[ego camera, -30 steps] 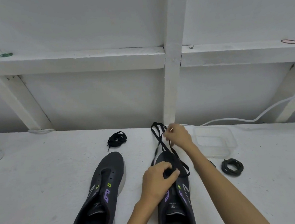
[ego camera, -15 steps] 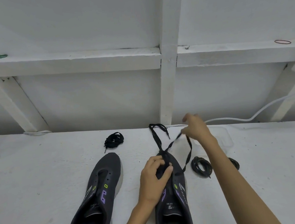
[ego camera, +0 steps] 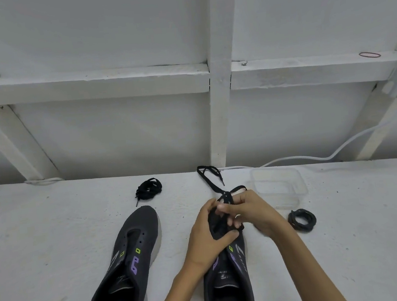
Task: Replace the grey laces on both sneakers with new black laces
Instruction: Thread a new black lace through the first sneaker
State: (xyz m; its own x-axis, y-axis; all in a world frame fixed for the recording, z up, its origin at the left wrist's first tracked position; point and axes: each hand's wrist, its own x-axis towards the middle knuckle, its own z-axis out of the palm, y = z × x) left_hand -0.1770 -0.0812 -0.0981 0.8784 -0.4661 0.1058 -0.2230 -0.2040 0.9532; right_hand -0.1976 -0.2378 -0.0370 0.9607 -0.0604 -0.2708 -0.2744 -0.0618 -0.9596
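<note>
Both left hand (ego camera: 203,237) and right hand (ego camera: 255,214), fingers (ego camera: 225,207) in a pinch on black lace (ego camera: 211,183), over white tabletop (ego camera: 53,243), braced wall (ego camera: 115,135) behind.

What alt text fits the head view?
The left hand grips a dark sneaker on a white table while the right hand pinches a black lace at its eyelets. A second, laceless sneaker lies beside it.
</note>
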